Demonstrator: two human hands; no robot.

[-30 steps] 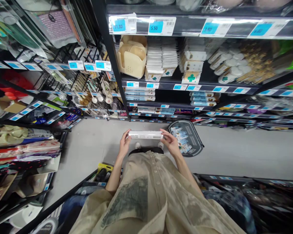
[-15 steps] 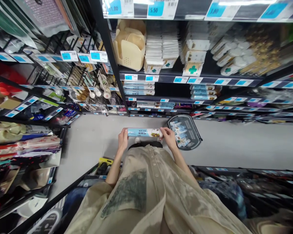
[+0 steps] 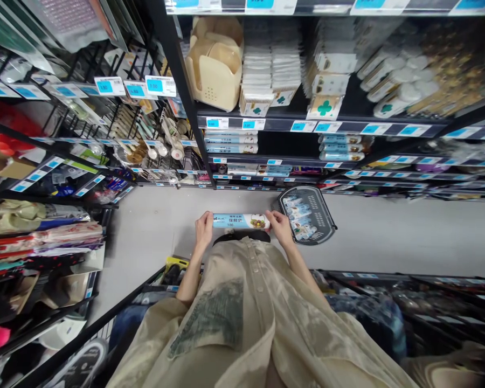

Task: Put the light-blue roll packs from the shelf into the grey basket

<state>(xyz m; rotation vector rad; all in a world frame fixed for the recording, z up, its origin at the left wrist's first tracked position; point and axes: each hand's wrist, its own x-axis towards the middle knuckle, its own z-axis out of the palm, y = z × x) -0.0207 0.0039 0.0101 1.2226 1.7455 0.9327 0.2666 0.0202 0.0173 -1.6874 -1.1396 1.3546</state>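
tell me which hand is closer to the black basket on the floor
Right. The right hand holds one end of the roll, just beside the basket; the left hand holds the other end, farther from it.

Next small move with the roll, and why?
Likely move the roll right and down toward the basket: left hand and right hand grip its ends, label up, and the basket on the floor beside the right hand holds similar rolls.

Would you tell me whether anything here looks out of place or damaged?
Nothing looks spilled or damaged. Only a dark basket of rolls sits on the aisle floor, beside the roll held between left hand and right hand.
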